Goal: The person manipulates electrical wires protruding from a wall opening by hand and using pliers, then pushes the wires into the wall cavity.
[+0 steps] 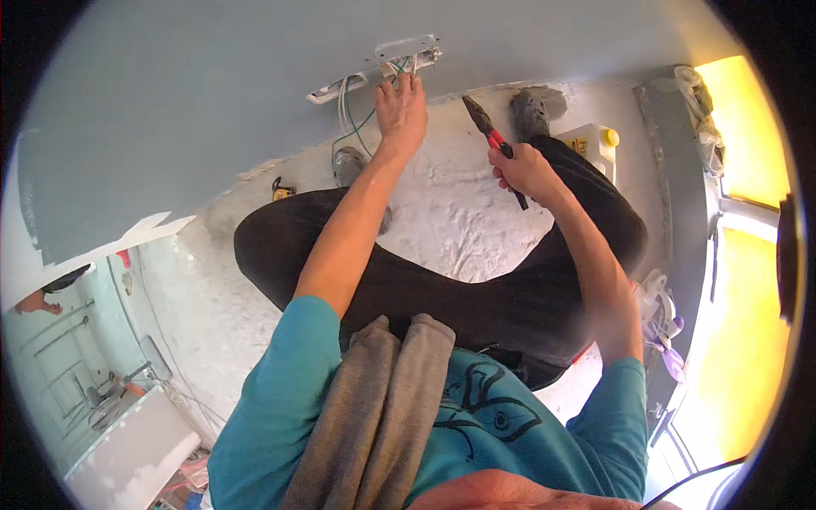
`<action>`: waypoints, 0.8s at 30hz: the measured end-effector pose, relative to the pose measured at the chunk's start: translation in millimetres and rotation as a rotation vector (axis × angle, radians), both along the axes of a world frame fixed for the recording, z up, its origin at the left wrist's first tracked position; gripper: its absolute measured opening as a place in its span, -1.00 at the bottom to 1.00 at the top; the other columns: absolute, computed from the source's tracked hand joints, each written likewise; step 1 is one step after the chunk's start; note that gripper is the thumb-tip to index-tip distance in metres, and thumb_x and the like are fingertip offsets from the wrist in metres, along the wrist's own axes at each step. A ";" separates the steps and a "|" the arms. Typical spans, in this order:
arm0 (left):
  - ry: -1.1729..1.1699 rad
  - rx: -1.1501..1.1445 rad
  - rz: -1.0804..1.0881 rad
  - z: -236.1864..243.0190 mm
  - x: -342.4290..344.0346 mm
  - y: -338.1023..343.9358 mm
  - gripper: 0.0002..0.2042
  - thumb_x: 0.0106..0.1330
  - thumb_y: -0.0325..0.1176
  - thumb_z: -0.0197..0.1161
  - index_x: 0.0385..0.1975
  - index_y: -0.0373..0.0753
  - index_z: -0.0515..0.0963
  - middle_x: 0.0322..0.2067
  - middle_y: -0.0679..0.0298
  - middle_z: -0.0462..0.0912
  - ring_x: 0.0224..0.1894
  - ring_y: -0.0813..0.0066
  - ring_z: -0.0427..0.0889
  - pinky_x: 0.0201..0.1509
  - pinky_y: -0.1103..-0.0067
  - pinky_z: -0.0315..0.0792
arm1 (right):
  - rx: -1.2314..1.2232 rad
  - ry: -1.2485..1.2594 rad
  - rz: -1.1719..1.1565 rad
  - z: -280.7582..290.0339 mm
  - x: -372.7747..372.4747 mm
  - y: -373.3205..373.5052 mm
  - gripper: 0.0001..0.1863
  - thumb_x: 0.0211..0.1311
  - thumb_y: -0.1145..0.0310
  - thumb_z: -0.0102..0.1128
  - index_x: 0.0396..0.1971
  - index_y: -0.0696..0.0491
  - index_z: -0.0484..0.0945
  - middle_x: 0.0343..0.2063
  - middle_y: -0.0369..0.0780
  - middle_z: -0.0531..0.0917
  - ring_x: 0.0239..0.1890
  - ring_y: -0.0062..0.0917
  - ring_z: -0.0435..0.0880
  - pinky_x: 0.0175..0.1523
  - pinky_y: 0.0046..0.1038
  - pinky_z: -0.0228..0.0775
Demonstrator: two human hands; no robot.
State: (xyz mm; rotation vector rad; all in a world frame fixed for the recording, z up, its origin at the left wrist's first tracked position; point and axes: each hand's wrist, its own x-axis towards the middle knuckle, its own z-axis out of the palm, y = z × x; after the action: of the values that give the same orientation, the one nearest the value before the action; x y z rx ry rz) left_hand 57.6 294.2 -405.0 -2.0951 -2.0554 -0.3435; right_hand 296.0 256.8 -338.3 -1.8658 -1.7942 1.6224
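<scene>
My left hand (399, 115) reaches to the upper wall box (429, 56), its fingers pinched on wires just below it. White wires (344, 106) and a green wire (361, 140) hang from this box and from a second opening (323, 92) to its left. My right hand (524, 172) grips pliers (479, 117) with red-and-black handles, jaws angled up-left toward the wall, apart from the wires. The wire ends under my left fingers are too small to make out.
I sit on a whitish floor (450, 195) before the grey wall (212, 68). A yellow tape measure (281, 192) lies left; a yellow-capped jug (602, 149) stands right. A bright yellow window (731, 297) is far right. Cluttered items (127, 425) fill the lower left.
</scene>
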 end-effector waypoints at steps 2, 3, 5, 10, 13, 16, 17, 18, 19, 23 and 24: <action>0.066 -0.163 0.074 2.0 3.0 4.1 -0.63 0.28 -0.45 0.18 0.09 -0.30 0.41 0.08 0.05 0.45 0.05 -0.03 0.53 0.11 0.17 0.38 | 0.011 -0.013 -0.007 -8.4 -2.5 -3.3 -0.49 0.37 0.07 0.10 -0.40 0.32 0.60 -0.57 -0.06 0.66 -0.48 -0.36 0.73 -0.28 -0.28 0.56; 0.080 -0.166 0.065 2.4 4.6 5.4 -0.63 0.28 -0.45 0.18 0.09 -0.30 0.41 0.08 0.05 0.45 0.05 -0.03 0.53 0.11 0.17 0.38 | 0.034 -0.024 0.016 -11.9 -6.4 -3.6 -0.49 0.36 0.07 0.10 -0.43 0.33 0.60 -0.57 0.00 0.66 -0.46 -0.24 0.73 -0.26 -0.22 0.55; 0.099 -0.154 0.104 2.7 8.8 8.8 -0.59 0.27 -0.45 0.21 0.13 -0.29 0.41 0.01 0.13 0.44 -0.01 0.05 0.54 0.06 0.23 0.39 | 0.055 -0.024 0.029 -20.9 -11.0 -2.9 -0.48 0.36 0.07 0.10 -0.45 0.33 0.60 -0.56 0.06 0.66 -0.44 -0.13 0.74 -0.23 -0.15 0.54; -0.051 -0.073 0.107 -3.4 9.6 7.9 -0.53 0.21 -0.49 0.24 0.15 -0.30 0.37 0.05 0.06 0.41 0.02 -0.03 0.52 0.09 0.20 0.38 | 0.280 -0.068 0.143 -26.0 -27.2 2.6 -0.49 0.34 0.11 0.08 -0.51 0.34 0.61 -0.46 0.27 0.63 -0.29 0.22 0.64 -0.11 0.05 0.46; -0.231 -0.020 0.109 -1.5 22.7 7.8 -0.52 0.19 -0.54 0.25 0.14 -0.31 0.36 0.07 0.03 0.40 0.06 -0.05 0.51 0.11 0.19 0.38 | 0.415 -0.091 0.149 -35.7 -25.3 6.3 -0.54 0.38 0.12 0.07 -0.43 0.29 0.60 -0.52 0.19 0.62 -0.40 0.17 0.64 -0.21 -0.01 0.48; -0.429 0.036 0.132 1.7 37.0 9.2 -0.54 0.20 -0.58 0.23 0.13 -0.32 0.36 0.06 0.02 0.41 0.09 -0.04 0.50 0.12 0.17 0.39 | 0.408 -0.092 0.158 -47.9 -22.1 11.2 -0.52 0.33 0.13 0.07 -0.43 0.33 0.63 -0.45 0.27 0.64 -0.27 0.18 0.67 -0.07 0.01 0.51; -0.543 0.085 0.155 1.3 37.6 10.0 -0.56 0.21 -0.59 0.21 0.12 -0.33 0.37 0.05 0.02 0.42 0.10 -0.03 0.51 0.12 0.16 0.40 | 0.409 -0.089 0.155 -48.7 -23.0 11.3 -0.52 0.33 0.13 0.07 -0.43 0.33 0.63 -0.45 0.27 0.64 -0.27 0.18 0.67 -0.07 0.01 0.51; -0.541 0.086 0.153 1.4 36.8 11.6 -0.56 0.21 -0.59 0.21 0.12 -0.33 0.37 0.05 0.02 0.42 0.10 -0.03 0.51 0.12 0.16 0.40 | 0.426 -0.098 0.152 -49.6 -24.4 11.2 -0.52 0.33 0.13 0.07 -0.42 0.32 0.64 -0.45 0.26 0.64 -0.26 0.17 0.68 -0.07 0.00 0.51; -0.619 0.073 0.183 1.8 35.0 14.3 -0.58 0.22 -0.58 0.20 0.11 -0.34 0.38 0.05 0.02 0.43 0.09 -0.04 0.51 0.13 0.15 0.41 | 0.444 -0.108 0.150 -50.3 -25.8 11.1 -0.53 0.33 0.12 0.07 -0.40 0.31 0.65 -0.45 0.26 0.64 -0.26 0.16 0.68 -0.06 -0.01 0.52; -0.791 0.036 0.300 4.0 33.3 19.7 -0.62 0.22 -0.55 0.21 0.07 -0.35 0.42 0.04 0.01 0.44 0.05 -0.03 0.55 0.10 0.17 0.45 | 0.464 -0.114 0.136 -47.4 -28.5 13.5 -0.56 0.32 0.13 0.09 -0.32 0.28 0.65 -0.44 0.24 0.65 -0.25 0.14 0.69 -0.05 -0.02 0.52; -0.794 0.038 0.305 4.2 31.2 19.1 -0.62 0.22 -0.55 0.21 0.07 -0.35 0.42 0.04 0.01 0.44 0.05 -0.03 0.55 0.10 0.17 0.45 | 0.454 -0.104 0.105 -43.6 -29.4 12.7 -0.59 0.32 0.15 0.10 -0.28 0.27 0.63 -0.42 0.21 0.67 -0.24 0.13 0.69 -0.05 -0.03 0.51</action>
State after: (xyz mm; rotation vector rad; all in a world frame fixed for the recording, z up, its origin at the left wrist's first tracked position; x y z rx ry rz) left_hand 88.8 313.3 -400.8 -1.7232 -2.6801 -1.3120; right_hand 266.5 269.4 -381.9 -1.6933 -2.1116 1.0350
